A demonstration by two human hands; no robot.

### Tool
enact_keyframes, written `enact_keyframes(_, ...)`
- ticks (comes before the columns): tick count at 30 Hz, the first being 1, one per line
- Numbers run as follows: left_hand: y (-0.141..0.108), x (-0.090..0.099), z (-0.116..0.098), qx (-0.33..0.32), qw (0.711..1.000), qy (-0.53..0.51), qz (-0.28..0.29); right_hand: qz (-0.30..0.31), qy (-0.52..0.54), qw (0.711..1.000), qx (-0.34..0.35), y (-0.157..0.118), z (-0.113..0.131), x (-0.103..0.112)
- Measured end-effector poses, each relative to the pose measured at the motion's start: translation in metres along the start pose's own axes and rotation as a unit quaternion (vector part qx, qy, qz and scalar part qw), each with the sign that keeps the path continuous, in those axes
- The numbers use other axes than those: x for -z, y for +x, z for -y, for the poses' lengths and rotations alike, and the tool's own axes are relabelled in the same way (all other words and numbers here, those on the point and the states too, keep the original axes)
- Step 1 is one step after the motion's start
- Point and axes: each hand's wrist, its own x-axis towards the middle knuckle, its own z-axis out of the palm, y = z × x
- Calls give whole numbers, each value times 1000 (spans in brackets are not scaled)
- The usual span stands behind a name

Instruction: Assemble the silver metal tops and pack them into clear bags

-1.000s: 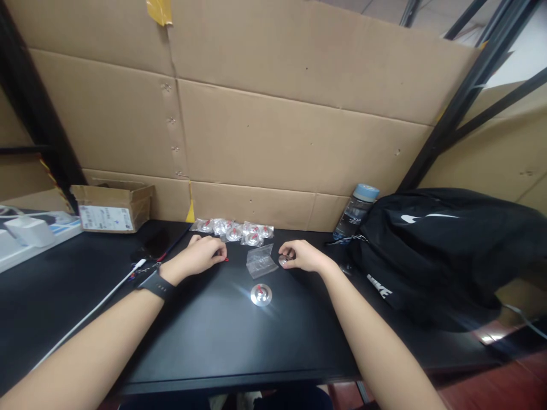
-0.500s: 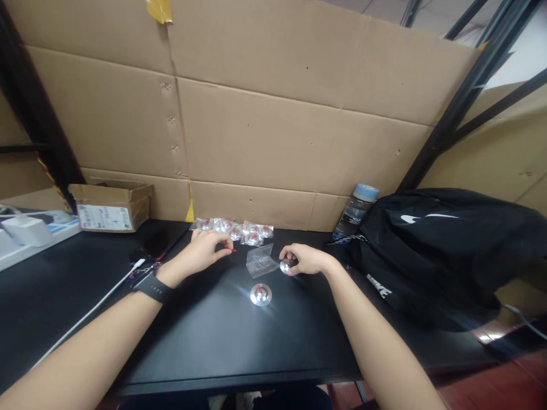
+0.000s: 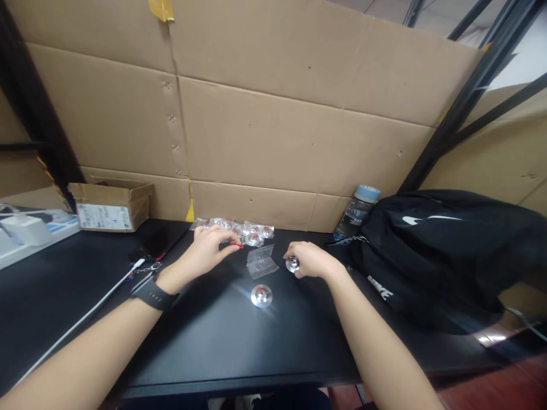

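My left hand (image 3: 216, 246) pinches a small red piece (image 3: 240, 246) just above the black table, in front of the wrapped discs. My right hand (image 3: 311, 260) holds a shiny metal disc (image 3: 292, 263) by its edge, with the fingers partly over it. Between the hands lies a clear plastic wrapper (image 3: 261, 262), opened out. Nearer to me, a second metal disc (image 3: 261, 296) with a red piece on its top lies flat on the table. Several discs in clear wrappers (image 3: 253, 234) sit in a row by the cardboard wall.
On the right are a water bottle (image 3: 356, 212) and a large black bag (image 3: 431, 256). An open cardboard box (image 3: 111, 208), a white power strip (image 3: 38, 239), a white cable (image 3: 85, 316) and a dark phone (image 3: 156, 246) are on the left.
My left hand has moved right with the red piece, toward the wrapper. My right hand has shifted slightly right with the metal disc, which now shows more tilted toward me.
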Motion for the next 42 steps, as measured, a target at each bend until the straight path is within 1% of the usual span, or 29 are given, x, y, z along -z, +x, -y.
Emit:
enact_keyframes(1, 0, 1, -3, -7, 1000, -15, -3, -32, 5, 999, 11, -1, 4, 3)
enact_keyframes(3, 1, 1, -9, -22, 999, -45, -9, -116, 51, 991, 49, -4, 15, 10)
enact_keyframes(5, 1, 1, -16, -35, 997, -66, -16, -202, 124, 968, 83, -5, 29, 14)
enact_keyframes(6, 0, 1, -19, -40, 996, -73, -20, -233, 160, 954, 97, -4, 37, 15)
enact_keyframes(8, 0, -1, -25, -43, 995, -85, -33, -276, 217, 928, 128, -3, 51, 13)
enact_keyframes(10, -1, -3, -29, -37, 993, -96, -52, -305, 259, 904, 150, 0, 63, 8)
enact_keyframes(12, -1, -5, -33, -30, 992, -104, -72, -329, 293, 885, 152, 3, 74, 2)
enact_keyframes(14, -2, -6, -35, -25, 990, -108, -88, -349, 315, 871, 141, 5, 82, -4)
enact_keyframes(20, -3, -6, -41, -9, 988, -119, -98, -371, 330, 858, 132, 5, 96, -10)
enact_keyframes(26, -4, -3, -45, -14, 988, -117, -100, -377, 338, 855, 116, 5, 98, -12)
enact_keyframes(30, -5, -3, -48, -21, 987, -131, -95, -383, 355, 847, 105, 7, 98, -13)
enact_keyframes(33, -5, -3, -50, -19, 981, -168, -90, -375, 393, 833, 105, 8, 98, -15)
enact_keyframes(37, -5, -4, -51, -19, 974, -208, -90, -351, 473, 801, 109, 9, 99, -17)
enact_keyframes(39, -5, -4, -52, -20, 976, -187, -106, -338, 502, 789, 106, 11, 100, -19)
enact_keyframes(42, -7, -5, -53, -22, 982, -124, -137, -327, 526, 779, 98, 13, 101, -22)
